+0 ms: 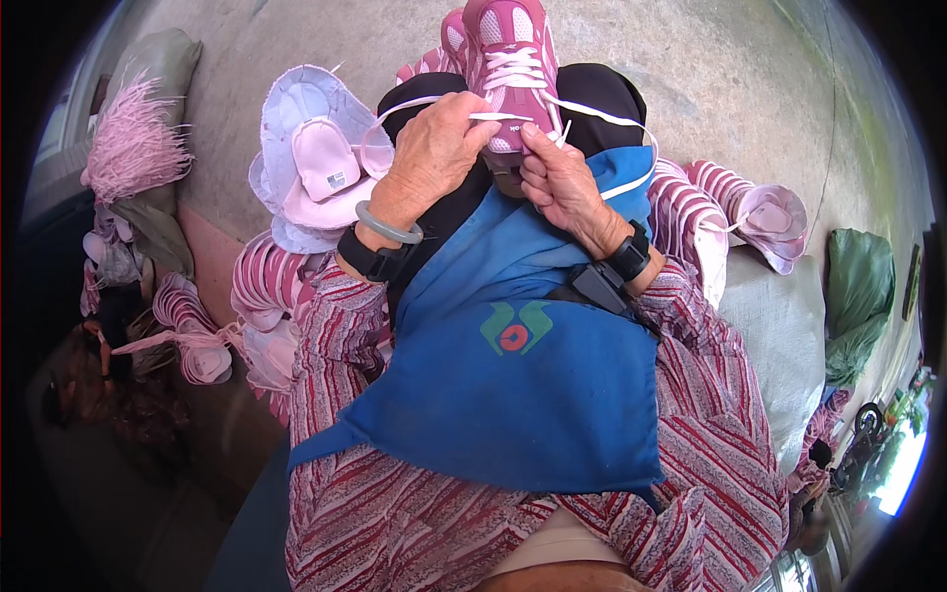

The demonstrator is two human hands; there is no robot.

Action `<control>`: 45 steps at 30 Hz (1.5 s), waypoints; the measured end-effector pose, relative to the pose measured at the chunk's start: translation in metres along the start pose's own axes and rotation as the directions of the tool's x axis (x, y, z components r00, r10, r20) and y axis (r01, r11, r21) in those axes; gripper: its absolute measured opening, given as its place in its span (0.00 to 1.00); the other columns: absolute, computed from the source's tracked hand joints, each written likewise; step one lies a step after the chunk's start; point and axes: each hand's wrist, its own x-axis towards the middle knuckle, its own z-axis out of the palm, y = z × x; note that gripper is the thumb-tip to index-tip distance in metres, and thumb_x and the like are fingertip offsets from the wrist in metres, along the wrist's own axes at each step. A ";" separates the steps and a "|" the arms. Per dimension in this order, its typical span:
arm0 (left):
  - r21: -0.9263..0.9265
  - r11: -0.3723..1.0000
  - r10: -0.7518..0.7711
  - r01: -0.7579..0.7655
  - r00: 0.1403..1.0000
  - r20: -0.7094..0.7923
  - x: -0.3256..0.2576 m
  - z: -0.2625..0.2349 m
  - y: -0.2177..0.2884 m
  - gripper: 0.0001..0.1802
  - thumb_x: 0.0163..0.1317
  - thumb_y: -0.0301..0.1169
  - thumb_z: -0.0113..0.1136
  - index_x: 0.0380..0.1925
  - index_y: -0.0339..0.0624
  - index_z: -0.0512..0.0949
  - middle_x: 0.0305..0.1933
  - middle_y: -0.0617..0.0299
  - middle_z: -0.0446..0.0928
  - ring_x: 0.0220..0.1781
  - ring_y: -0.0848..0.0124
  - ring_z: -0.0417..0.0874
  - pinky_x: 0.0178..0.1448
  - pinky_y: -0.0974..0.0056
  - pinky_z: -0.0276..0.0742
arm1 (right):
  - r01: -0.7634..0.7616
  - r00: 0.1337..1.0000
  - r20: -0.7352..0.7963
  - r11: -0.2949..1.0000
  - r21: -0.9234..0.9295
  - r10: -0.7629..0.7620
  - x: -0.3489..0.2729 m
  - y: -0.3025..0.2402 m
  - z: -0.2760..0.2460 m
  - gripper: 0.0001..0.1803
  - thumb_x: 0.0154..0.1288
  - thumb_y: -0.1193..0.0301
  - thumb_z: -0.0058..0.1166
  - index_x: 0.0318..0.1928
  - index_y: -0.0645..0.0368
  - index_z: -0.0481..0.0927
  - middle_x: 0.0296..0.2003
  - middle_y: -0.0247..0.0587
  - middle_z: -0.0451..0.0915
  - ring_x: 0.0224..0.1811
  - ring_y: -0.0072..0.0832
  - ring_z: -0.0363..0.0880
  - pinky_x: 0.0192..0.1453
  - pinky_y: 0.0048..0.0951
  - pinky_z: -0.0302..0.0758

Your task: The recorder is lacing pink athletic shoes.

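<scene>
Left hand (437, 146) and right hand (560, 183) were angled inward, their thumbs and fingers pinched on ends of the white lace (501, 116); the pink shoe (509, 100) was positioned between the knees (607, 87)

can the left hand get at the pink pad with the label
Probably yes, though the left hand seems busy pinching a white lace: the pink pad lies uncovered to its left, with only a thin lace loop between.
</scene>
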 end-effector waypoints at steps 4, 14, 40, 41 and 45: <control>-0.016 0.998 -0.055 0.055 0.998 0.007 0.006 -0.010 0.008 0.14 0.59 0.41 0.55 0.35 0.42 0.78 0.32 0.52 0.78 0.37 0.54 0.79 0.39 0.56 0.74 | 0.018 0.999 -0.028 0.998 -0.059 -0.020 0.000 0.003 -0.001 0.14 0.62 0.63 0.57 0.24 0.53 0.68 0.12 0.21 0.59 0.09 0.11 0.51 0.10 0.16 0.48; 0.003 0.987 0.160 -0.161 0.982 -0.097 0.006 -0.004 0.002 0.13 0.63 0.41 0.50 0.38 0.46 0.78 0.30 0.49 0.79 0.33 0.52 0.80 0.35 0.56 0.75 | -0.013 1.000 -0.005 0.999 -0.038 0.013 -0.003 0.004 0.000 0.14 0.62 0.64 0.56 0.25 0.53 0.69 0.12 0.21 0.59 0.09 0.10 0.50 0.10 0.15 0.48; 0.485 0.825 0.294 -0.289 0.953 0.067 0.021 -0.008 0.021 0.05 0.55 0.27 0.52 0.33 0.42 0.74 0.23 0.53 0.74 0.27 0.55 0.79 0.29 0.57 0.74 | -0.035 0.999 -0.011 0.998 -0.051 0.035 -0.003 0.002 0.001 0.15 0.61 0.63 0.57 0.24 0.53 0.68 0.12 0.21 0.59 0.09 0.11 0.51 0.10 0.16 0.48; 0.489 0.816 0.293 -0.309 0.950 0.112 0.023 -0.009 0.022 0.06 0.54 0.26 0.52 0.32 0.41 0.74 0.24 0.52 0.74 0.27 0.55 0.80 0.29 0.56 0.75 | -0.035 0.999 -0.006 0.998 -0.045 0.035 -0.003 0.003 0.000 0.15 0.61 0.63 0.57 0.24 0.53 0.68 0.12 0.21 0.59 0.09 0.11 0.51 0.10 0.16 0.49; 0.543 0.697 0.380 -0.468 0.883 0.274 0.031 -0.011 0.013 0.07 0.53 0.25 0.51 0.32 0.40 0.74 0.27 0.52 0.75 0.28 0.54 0.80 0.31 0.53 0.74 | -0.033 0.999 0.005 0.997 -0.064 0.033 -0.002 0.007 0.001 0.13 0.65 0.63 0.53 0.25 0.51 0.67 0.13 0.20 0.58 0.10 0.10 0.49 0.11 0.14 0.48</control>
